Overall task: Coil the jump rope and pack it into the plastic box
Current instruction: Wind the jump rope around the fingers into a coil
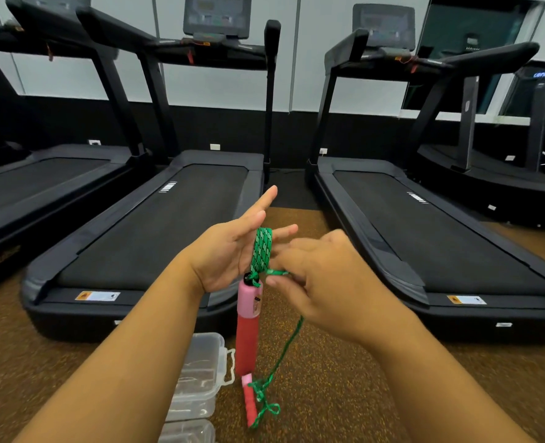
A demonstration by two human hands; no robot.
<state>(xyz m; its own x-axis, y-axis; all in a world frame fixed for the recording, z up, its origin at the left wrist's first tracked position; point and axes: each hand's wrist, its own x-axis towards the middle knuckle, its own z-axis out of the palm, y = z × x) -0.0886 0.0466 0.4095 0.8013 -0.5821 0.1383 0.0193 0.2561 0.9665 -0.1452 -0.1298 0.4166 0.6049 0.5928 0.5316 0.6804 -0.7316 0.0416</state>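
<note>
My left hand (229, 251) is spread flat, fingers straight, so it serves as a form: several turns of the green jump rope (261, 251) lie wound across its palm. This grip pinches nothing; the loops simply sit around the hand. My right hand (312, 279) has its fingertips closed on the strand just beside the coil, feeding it round. One pink and red handle (248, 324) hangs straight down from the coil, its weight keeping the turns taut. The loose rope trails down to the second handle (250, 401) low by the floor. The plastic box (201, 372) waits on the floor below, near enough for packing.
</note>
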